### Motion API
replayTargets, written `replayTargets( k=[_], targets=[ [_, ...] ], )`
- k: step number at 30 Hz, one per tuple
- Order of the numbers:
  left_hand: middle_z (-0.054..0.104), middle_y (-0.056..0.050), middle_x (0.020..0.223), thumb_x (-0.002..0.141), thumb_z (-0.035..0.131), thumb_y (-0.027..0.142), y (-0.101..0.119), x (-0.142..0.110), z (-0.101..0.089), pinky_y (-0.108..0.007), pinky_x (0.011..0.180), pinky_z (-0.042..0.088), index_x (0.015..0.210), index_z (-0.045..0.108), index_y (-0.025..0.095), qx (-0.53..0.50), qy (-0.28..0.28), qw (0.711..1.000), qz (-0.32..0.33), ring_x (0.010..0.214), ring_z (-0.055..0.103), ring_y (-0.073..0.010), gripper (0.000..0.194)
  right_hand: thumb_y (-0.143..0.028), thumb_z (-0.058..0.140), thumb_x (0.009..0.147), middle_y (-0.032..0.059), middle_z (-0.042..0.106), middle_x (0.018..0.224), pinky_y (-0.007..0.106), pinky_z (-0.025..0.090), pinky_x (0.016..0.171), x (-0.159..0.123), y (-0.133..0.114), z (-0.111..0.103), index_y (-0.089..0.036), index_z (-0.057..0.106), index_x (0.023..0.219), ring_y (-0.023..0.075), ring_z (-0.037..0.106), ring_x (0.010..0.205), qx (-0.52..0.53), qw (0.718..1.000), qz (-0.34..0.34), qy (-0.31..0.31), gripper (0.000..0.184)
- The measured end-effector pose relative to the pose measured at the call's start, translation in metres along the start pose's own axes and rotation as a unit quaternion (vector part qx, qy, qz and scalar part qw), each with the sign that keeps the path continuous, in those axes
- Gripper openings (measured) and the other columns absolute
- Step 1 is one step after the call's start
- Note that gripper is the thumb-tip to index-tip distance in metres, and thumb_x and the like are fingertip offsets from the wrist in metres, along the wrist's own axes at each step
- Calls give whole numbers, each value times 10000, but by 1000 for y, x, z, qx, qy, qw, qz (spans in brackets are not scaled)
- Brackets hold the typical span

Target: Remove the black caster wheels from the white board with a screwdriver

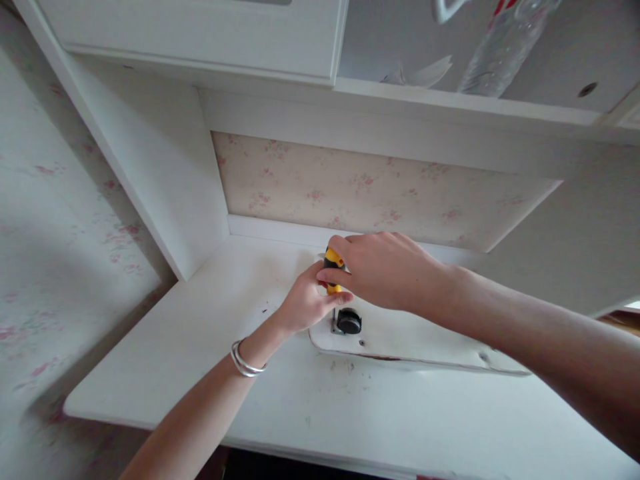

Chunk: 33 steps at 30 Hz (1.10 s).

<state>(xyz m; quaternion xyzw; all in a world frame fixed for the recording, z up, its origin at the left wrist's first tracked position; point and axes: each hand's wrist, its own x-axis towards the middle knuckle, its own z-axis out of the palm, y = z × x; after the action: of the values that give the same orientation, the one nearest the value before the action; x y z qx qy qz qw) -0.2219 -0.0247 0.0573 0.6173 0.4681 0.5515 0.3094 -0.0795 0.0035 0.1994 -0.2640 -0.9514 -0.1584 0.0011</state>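
A yellow and black screwdriver stands nearly upright over a white board on the white desk. My right hand is closed round the upper part of its handle. Lower down, the fingers and thumb of my left hand wrap about the bottom of the handle. Just below sits a black caster wheel with a metal bracket, attached to the board near its left end. The screwdriver's tip is hard to make out by the bracket. Two silver bangles circle my left wrist.
The white desk top spreads around the board. Behind rises floral wallpaper, with a white side panel at left. Overhead, a shelf holds a clear plastic bottle and a scrap of white paper. A white cabinet front hangs at upper left.
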Motion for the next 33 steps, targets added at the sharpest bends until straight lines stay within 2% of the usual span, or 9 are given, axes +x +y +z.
replayTargets(
  k=[2,7,11,15,18,23,25,29,33],
  targets=[
    [684,-64,1002,740,791,395,1,-2,-1,-323,813,505,1011,628,189,-6,-15,1000,-7,914,632,-210,377,-421,429,966,83,670,893,316,340,514,0,-2,-2,-186,607,998,227,638,686,2,1000,-4,-2,297],
    [687,-87,1132,884,638,375,1,-7,-12,-367,937,496,1157,623,210,-127,-143,981,-37,1058,630,-228,320,-219,479,909,126,637,1121,315,367,541,-1,3,-8,-191,593,1190,197,641,752,40,997,-54,-44,304],
    [709,-78,1013,818,719,341,-2,-5,-14,-349,885,497,990,663,181,-73,-92,993,-32,973,647,-226,242,-219,453,936,113,611,1201,314,426,622,-2,3,-5,-224,577,1263,212,641,895,97,991,-80,-43,350],
    [683,-61,1004,732,804,363,-2,-2,-6,-324,837,485,957,647,194,35,-21,999,6,941,626,-223,323,-387,427,987,127,577,1206,310,396,547,-2,-2,3,-212,577,1248,175,600,714,50,998,-47,3,348],
    [641,-61,1015,723,809,416,0,-5,-2,-335,876,477,920,641,204,75,15,996,35,970,603,-226,335,-374,455,983,132,574,1143,300,368,508,-1,-1,6,-180,607,1172,167,576,681,4,998,-52,31,311],
    [643,-86,1133,931,570,405,-3,-12,-2,-336,928,475,1091,620,197,-69,-77,995,2,1073,598,-219,267,-159,467,937,122,588,1211,296,482,736,-1,7,5,-177,604,1210,188,617,931,106,989,-100,11,306],
    [678,-81,1081,923,588,393,-5,-12,-2,-331,915,481,1089,610,182,-112,-76,991,-21,1043,621,-217,269,-146,459,927,111,581,1273,295,476,840,-2,7,4,-191,601,1218,196,605,1048,149,984,-97,5,327],
    [704,-60,970,773,773,389,-6,-7,2,-319,849,494,966,635,173,-23,-4,1000,-19,954,644,-219,321,-434,419,978,103,619,1223,346,485,711,-5,-2,3,-224,589,1214,232,659,898,114,993,5,12,359],
    [691,-70,990,722,817,418,-4,-5,6,-345,842,502,922,650,181,72,22,997,23,944,634,-224,352,-611,350,955,92,679,820,325,397,556,-5,-9,0,-204,624,1018,262,653,684,19,997,74,-3,495]
  ],
)
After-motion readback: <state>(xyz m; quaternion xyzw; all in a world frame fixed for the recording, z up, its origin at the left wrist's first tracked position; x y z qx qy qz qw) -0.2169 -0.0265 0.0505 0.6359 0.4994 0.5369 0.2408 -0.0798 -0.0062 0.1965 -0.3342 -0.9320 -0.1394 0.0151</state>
